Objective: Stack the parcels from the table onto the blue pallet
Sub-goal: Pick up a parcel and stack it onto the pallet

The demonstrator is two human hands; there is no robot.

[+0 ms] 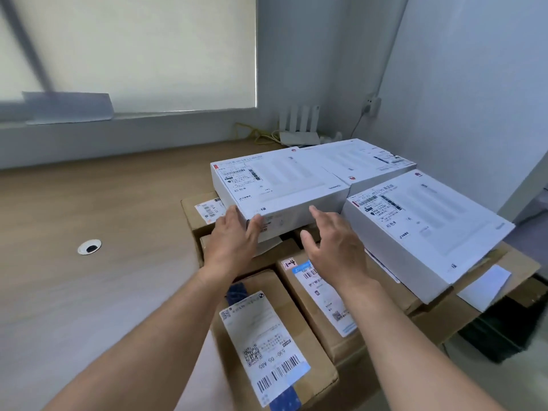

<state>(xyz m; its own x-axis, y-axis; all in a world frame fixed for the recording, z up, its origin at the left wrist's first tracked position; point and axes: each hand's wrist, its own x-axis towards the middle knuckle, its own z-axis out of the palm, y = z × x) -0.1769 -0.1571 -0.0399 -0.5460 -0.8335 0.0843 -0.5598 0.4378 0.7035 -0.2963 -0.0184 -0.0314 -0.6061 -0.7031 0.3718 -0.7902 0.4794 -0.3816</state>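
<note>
1. Where both hands reach, three white parcels (427, 221) lie flat atop brown cartons (267, 330), at least four, at the counter's (89, 203) right end.
2. Parcels: thin, white, label-printed.
3. Left hand (234, 238): grip wide, fingers straight against the left parcel (278, 185) at its near corner.
4. Right hand (335, 241): grip wide, holding nothing.

Soft daylight comes through the roller blind (133, 48); the room is evenly bright with a cool cast. Faint shadows sit under the white parcels (281, 185). Straight lines bow near the edges. Top-left is smeared, and small print is soft.
</note>
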